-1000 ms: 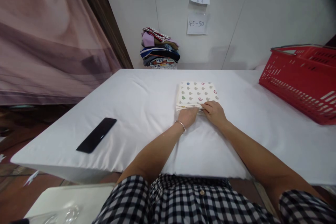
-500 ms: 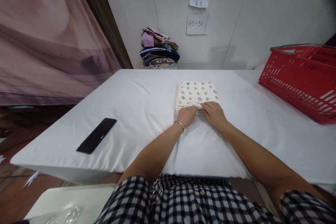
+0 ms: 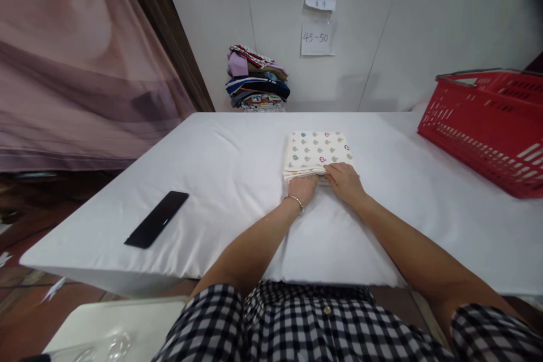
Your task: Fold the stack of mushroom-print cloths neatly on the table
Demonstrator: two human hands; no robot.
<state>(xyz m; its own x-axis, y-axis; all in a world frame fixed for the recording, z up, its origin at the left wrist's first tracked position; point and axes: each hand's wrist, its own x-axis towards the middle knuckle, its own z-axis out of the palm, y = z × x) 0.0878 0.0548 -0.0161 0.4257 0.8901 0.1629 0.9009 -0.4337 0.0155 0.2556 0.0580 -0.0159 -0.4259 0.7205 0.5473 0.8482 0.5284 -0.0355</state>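
Note:
A folded cream cloth (image 3: 319, 149) with a small grey and coloured print lies on the white-covered table in front of me. Its layered front edge faces me. My left hand (image 3: 302, 189) is at the left part of that edge, its fingers tucked in under the layers and mostly hidden. Just beside it, my right hand (image 3: 344, 182) grips the same edge, fingertips on the top layer and close to the left hand's thumb.
To the left lies a black phone (image 3: 156, 219). A red plastic basket (image 3: 483, 130) stands on the right side of the white tablecloth (image 3: 229, 181). Beyond the far edge is a pile of folded clothes (image 3: 258, 79) by the wall. A pale stool (image 3: 114, 322) sits at lower left.
My left hand has slid slightly further under the front edge of the cloth, which now covers more of its fingers. The right hand has barely moved.

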